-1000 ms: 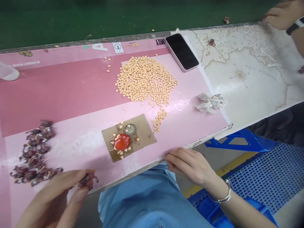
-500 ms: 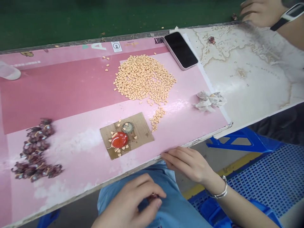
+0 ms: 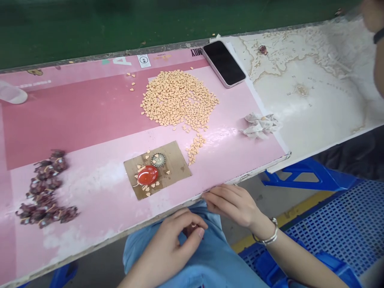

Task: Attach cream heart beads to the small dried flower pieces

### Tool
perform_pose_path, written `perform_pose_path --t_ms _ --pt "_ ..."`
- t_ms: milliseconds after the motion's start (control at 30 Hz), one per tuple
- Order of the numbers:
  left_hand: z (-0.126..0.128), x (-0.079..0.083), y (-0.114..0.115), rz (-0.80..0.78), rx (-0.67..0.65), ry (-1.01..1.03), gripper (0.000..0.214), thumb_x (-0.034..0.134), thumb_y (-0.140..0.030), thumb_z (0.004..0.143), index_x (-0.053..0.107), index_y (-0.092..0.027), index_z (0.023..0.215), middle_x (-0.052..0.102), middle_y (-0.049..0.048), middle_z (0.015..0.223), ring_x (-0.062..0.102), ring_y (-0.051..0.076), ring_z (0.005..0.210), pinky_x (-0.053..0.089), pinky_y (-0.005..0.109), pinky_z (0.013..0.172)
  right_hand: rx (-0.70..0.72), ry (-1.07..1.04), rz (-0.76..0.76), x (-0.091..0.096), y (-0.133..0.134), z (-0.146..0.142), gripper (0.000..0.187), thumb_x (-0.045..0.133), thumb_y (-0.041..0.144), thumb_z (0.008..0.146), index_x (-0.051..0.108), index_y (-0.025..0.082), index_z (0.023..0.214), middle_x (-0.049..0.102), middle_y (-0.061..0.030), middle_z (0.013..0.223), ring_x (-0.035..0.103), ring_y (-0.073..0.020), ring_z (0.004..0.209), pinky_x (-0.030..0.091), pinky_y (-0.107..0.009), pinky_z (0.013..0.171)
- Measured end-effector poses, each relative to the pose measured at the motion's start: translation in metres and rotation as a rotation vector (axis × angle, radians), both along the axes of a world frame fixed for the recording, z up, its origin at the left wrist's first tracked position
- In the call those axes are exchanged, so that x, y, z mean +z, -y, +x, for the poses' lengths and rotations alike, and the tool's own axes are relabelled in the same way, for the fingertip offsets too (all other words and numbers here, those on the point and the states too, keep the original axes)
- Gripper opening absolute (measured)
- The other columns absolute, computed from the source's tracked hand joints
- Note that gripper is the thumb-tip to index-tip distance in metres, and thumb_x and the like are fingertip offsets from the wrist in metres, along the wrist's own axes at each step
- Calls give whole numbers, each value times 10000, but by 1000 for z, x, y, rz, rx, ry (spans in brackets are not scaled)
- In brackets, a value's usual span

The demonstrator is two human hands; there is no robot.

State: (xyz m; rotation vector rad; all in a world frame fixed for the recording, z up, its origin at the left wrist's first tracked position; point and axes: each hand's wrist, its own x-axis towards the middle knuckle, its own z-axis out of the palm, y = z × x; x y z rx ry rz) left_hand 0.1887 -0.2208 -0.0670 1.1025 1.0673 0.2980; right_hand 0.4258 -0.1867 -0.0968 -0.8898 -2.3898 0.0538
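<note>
Low in front, my left hand (image 3: 177, 242) is curled over my lap, closed around a small dark reddish piece (image 3: 193, 227) that mostly hides in the fingers. At the table edge my right hand (image 3: 232, 204) is bent with its fingers together; what they hold, if anything, is hidden. On the table ahead lies a brown card (image 3: 177, 162) bearing a glossy red blob (image 3: 147, 175), a bottle cap (image 3: 158, 160) and scattered tan bits. Behind it spreads a pile of small tan pieces (image 3: 180, 98). Several dark reddish-brown figures (image 3: 45, 188) cluster at the left.
A phone (image 3: 224, 64) lies behind the pile on the right. Crumpled tissue (image 3: 260, 126) rests near the mat's right edge. Another person's arm (image 3: 378, 60) shows at the far right. Blue plastic stools (image 3: 309, 176) stand beside and under the table.
My left hand has shifted slightly up toward the table edge, still closed on the small piece. My right hand stays at the edge. The other person's hand has moved right, mostly out of view.
</note>
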Motion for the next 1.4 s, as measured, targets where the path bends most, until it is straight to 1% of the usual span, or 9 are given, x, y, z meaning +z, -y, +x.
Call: perform_pose_path --t_ms 100,233,333,467,600,833,1133,1233,1400 --pt "14 -20 3 -95 -36 51 243 585 -335 960 789 -202 954 749 38 868 675 176 802 539 257 749 7 6 -11 0 2 1 148 711 89 1016 771 160 1130 789 -46 866 735 -153 753 656 -246 690" --pt "31 -47 1 -118 8 134 262 534 -328 992 745 -174 1012 731 48 906 652 167 745 598 296 778 28 6 -24 1 2 3 131 650 107 1063 770 133 1110 782 -66 861 723 -157 729 645 -257 666" --pt "36 -53 -2 -133 44 200 267 512 -365 1013 696 -178 962 691 40 866 664 167 733 628 316 799 40 1 -29 3 1 2 180 589 129 1107 763 118 1059 776 -75 847 719 -155 719 634 -257 664" --pt "32 -42 -2 -135 67 252 272 505 -391 1029 654 -196 912 657 25 784 667 169 718 633 309 784 50 -3 -40 4 -1 1 245 547 155 1136 753 119 1009 773 -73 840 710 -149 711 619 -259 665" --pt "28 -31 1 -91 75 240 186 512 -327 996 645 -204 952 656 15 786 637 165 741 622 302 808 42 2 -63 5 -2 0 297 506 190 1159 743 146 986 773 -65 843 703 -147 707 605 -261 651" --pt "24 -28 1 51 78 120 186 504 -258 975 675 -191 946 680 29 848 639 190 844 594 344 951 32 15 -143 13 -4 -4 257 520 151 1126 703 173 948 748 -42 810 685 -145 704 567 -255 613" --pt "17 -18 3 251 35 83 178 480 -193 951 570 -212 798 636 2 749 597 151 705 551 244 746 43 -162 -368 24 2 -15 186 576 76 1003 628 226 905 679 18 756 626 -122 659 515 -224 590" --pt "9 -9 3 352 40 74 229 486 -217 978 529 -216 753 585 -1 712 554 141 660 495 222 657 59 -240 -416 30 3 -24 186 582 60 960 623 235 915 687 21 766 628 -115 658 529 -212 606" --pt "-12 11 0 527 75 42 304 474 -225 1049 514 -214 748 527 -22 667 485 114 587 391 194 542 56 -380 -399 39 -4 -49 197 568 48 910 613 239 889 691 28 755 618 -99 649 522 -188 594"
